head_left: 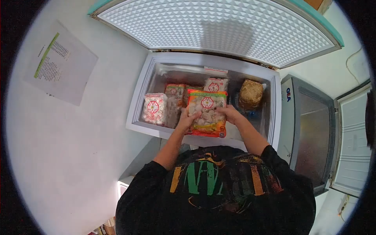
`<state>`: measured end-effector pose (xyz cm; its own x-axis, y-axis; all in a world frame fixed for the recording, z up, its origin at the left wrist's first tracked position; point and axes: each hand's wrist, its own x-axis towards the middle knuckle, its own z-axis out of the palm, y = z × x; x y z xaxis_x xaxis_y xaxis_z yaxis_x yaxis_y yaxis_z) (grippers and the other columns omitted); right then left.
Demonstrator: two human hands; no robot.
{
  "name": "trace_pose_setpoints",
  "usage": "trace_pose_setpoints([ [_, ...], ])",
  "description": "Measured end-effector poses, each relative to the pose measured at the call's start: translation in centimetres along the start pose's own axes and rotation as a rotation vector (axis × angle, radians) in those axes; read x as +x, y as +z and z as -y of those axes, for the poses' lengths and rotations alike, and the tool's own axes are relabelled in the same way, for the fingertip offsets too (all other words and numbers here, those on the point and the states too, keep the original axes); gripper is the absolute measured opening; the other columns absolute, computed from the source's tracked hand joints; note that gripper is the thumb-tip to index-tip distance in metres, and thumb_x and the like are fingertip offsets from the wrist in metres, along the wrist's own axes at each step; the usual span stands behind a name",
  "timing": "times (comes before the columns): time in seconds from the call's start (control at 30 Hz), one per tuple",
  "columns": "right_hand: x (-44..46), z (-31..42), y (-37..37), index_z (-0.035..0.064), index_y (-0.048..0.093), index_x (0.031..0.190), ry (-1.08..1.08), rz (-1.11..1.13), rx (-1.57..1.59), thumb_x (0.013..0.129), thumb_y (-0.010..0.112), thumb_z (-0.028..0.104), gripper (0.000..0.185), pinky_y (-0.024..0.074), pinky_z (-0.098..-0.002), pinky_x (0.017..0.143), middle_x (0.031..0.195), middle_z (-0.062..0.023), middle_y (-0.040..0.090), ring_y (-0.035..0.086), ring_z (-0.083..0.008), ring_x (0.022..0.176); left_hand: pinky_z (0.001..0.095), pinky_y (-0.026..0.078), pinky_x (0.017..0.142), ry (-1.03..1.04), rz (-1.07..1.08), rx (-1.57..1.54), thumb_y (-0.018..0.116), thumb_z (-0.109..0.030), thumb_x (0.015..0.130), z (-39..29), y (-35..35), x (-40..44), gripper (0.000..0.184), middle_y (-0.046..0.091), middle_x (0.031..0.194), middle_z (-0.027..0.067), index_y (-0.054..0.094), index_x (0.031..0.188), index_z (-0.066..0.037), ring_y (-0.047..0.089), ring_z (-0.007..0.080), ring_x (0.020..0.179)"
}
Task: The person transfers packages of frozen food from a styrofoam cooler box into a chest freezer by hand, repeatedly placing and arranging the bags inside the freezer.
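Both hands hold an orange-and-clear bag of round pale food (206, 113) above the chest freezer's front part. My left hand (188, 120) grips the bag's left side, with its thumb on the front. At the right side, my right hand (231, 113) closes round the edge. Behind the bag lies a white packet with a red logo (215, 85). A white bag of pale pieces (155, 109) sits at the freezer's left end, beside a red-and-green packet (175, 91). A woven brown bundle (251, 94) rests at the right end.
The white freezer rim (135, 105) surrounds the packets, and its raised lid (219, 27) stands behind. To the right are a grey GEA appliance (313, 133) and an open white door (354, 141). A printed sheet (64, 64) hangs on the left wall.
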<state>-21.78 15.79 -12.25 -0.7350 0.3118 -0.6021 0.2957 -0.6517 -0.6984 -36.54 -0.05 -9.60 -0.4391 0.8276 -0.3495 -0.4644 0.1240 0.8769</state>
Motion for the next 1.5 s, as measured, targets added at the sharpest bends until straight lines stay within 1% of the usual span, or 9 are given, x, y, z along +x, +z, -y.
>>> trace_pose_setpoints([
  [0.3, -2.2, 0.1, 2.2, 0.0047, 0.046, 0.106, -0.016, -0.053, 0.232, 0.069, 0.062, 0.003, 0.040, 0.0476, -0.0370, 0.072, 0.100, -0.0105, 0.054, 0.055, -0.0224, 0.088, 0.0282, 0.040, 0.078, -0.070, 0.038, 0.272, 0.067, -0.021, 0.069, -0.1, -0.7, 1.6, 0.054, 0.051, 0.103, 0.0067, 0.041, 0.113, -0.004, 0.049, 0.0154, 0.093],
  [0.4, -0.7, -0.8, 2.0, 0.0052, 0.046, 0.105, 0.023, -0.048, 0.192, 0.071, 0.060, 0.004, 0.036, 0.0482, -0.0369, 0.071, 0.098, -0.0101, 0.054, 0.056, -0.0221, 0.087, 0.0301, 0.043, 0.066, 0.179, -0.134, 0.642, 0.067, -0.026, 0.068, 1.9, -1.7, 2.4, 0.054, 0.056, 0.090, 0.0096, 0.043, 0.110, -0.002, 0.054, 0.0174, 0.078],
  [0.57, 6.4, -5.3, 0.3, 0.0040, 0.046, 0.105, 0.038, -0.090, 0.179, 0.072, 0.061, 0.012, 0.037, 0.0436, -0.0384, 0.077, 0.104, -0.0119, 0.051, 0.051, -0.0224, 0.095, 0.0387, 0.036, 0.080, 0.693, -0.535, 1.178, 0.060, -0.024, 0.072, 0.6, -2.9, -1.1, 0.052, 0.050, 0.100, 0.0174, 0.039, 0.115, -0.002, 0.048, 0.0309, 0.090],
  [1.03, 32.5, -12.3, -2.1, 0.0047, 0.050, 0.100, 0.149, -0.554, -0.122, 0.071, 0.062, 0.010, 0.032, 0.0449, -0.0371, 0.069, 0.095, -0.0063, 0.054, 0.053, -0.0206, 0.087, 0.0326, 0.043, 0.058, 0.399, -0.861, 1.097, 0.058, -0.001, 0.067, 8.0, -6.1, -10.9, 0.027, 0.054, 0.076, 0.0137, 0.050, 0.093, -0.002, 0.052, 0.0280, 0.064],
  [1.13, 35.7, -13.8, -0.8, 0.0035, 0.048, 0.103, 0.111, -0.502, -0.109, 0.073, 0.059, 0.009, 0.032, 0.0448, -0.0377, 0.072, 0.098, -0.0091, 0.052, 0.052, -0.0214, 0.089, 0.0292, 0.042, 0.050, 0.881, -0.904, 1.004, 0.058, 0.002, 0.065, 9.3, -6.9, -10.0, 0.028, 0.054, 0.070, 0.0115, 0.051, 0.092, -0.003, 0.052, 0.0242, 0.056],
  [1.23, 33.1, -9.4, 3.4, 0.0033, 0.026, 0.124, 0.129, -0.159, -0.069, 0.066, 0.068, 0.018, 0.073, 0.0389, -0.0389, 0.083, 0.120, -0.0162, 0.037, 0.042, -0.0274, 0.105, 0.0291, 0.041, 0.047, 0.625, -0.680, 1.085, 0.058, 0.005, 0.063, 9.0, -7.4, -11.7, 0.031, 0.054, 0.067, 0.0105, 0.050, 0.092, -0.004, 0.051, 0.0228, 0.053],
  [1.3, 32.6, -7.8, 6.0, 0.0040, 0.037, 0.115, 0.160, -0.292, -0.032, 0.074, 0.054, 0.002, 0.044, 0.0453, -0.0377, 0.074, 0.108, -0.0142, 0.044, 0.047, -0.0253, 0.098, 0.0292, 0.041, 0.046, 0.669, -0.727, 1.092, 0.058, 0.004, 0.062, 6.9, -6.4, -11.1, 0.032, 0.054, 0.066, 0.0097, 0.050, 0.092, -0.004, 0.051, 0.0221, 0.051],
  [1.4, 34.9, -8.9, 7.4, 0.0057, 0.031, 0.119, -0.044, -0.178, 0.094, 0.074, 0.054, 0.001, 0.051, 0.0457, -0.0376, 0.073, 0.108, -0.0135, 0.043, 0.046, -0.0263, 0.098, 0.0292, 0.041, 0.044, 0.800, -0.792, 0.985, 0.057, 0.004, 0.061, 9.3, -6.9, -11.2, 0.037, 0.054, 0.062, 0.0075, 0.048, 0.096, -0.006, 0.050, 0.0201, 0.047],
  [1.5, 43.0, -14.6, 4.9, 0.0047, 0.028, 0.120, -0.279, -0.135, -0.174, 0.073, 0.056, 0.003, 0.055, 0.0455, -0.0355, 0.074, 0.108, -0.0130, 0.044, 0.047, -0.0259, 0.096, 0.0301, 0.041, 0.044, 0.328, -0.473, 0.560, 0.057, 0.005, 0.060, 14.6, -8.7, -15.7, 0.042, 0.054, 0.061, 0.0070, 0.046, 0.099, -0.007, 0.050, 0.0194, 0.047],
])
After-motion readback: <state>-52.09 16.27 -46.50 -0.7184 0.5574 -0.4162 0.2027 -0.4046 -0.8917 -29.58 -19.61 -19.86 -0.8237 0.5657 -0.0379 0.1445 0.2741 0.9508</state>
